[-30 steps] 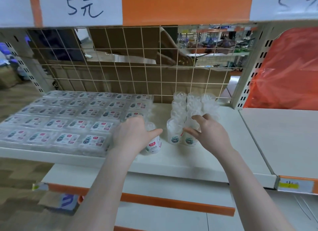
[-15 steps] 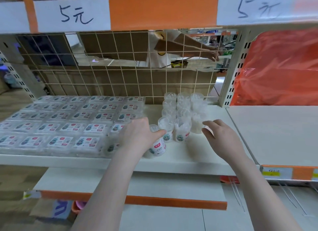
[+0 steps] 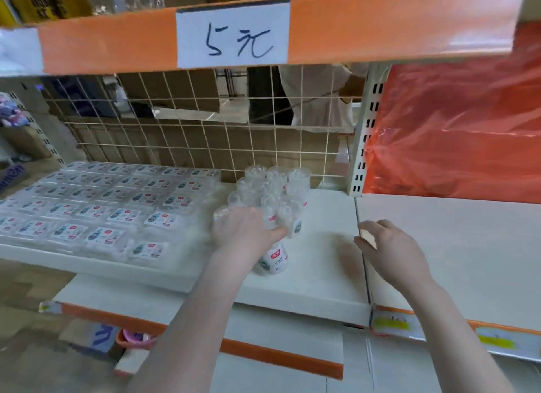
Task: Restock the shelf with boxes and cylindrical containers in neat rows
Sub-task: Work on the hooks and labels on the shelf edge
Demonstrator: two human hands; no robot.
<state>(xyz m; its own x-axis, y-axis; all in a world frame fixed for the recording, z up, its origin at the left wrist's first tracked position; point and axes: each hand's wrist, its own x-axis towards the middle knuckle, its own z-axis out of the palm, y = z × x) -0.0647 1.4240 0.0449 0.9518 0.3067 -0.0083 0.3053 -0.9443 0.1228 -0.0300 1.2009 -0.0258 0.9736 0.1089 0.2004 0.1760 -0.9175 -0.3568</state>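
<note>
Left hand (image 3: 246, 231) grips a clear plastic cylindrical container (image 3: 273, 261) (upright) on the white metal shelf (image 3: 322, 275). Right hand (image 3: 389, 246) hovers apart, fingers loosely curled, holding nothing.

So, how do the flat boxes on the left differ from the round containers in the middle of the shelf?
The flat boxes lie low, labels facing up; the cylindrical containers stand upright, labels on their sides. The boxes fill a wide grid; the containers form a narrow cluster. No hand touches the boxes, while the left hand holds the front container. Both are clear plastic with similar labels, on the same shelf.
</note>
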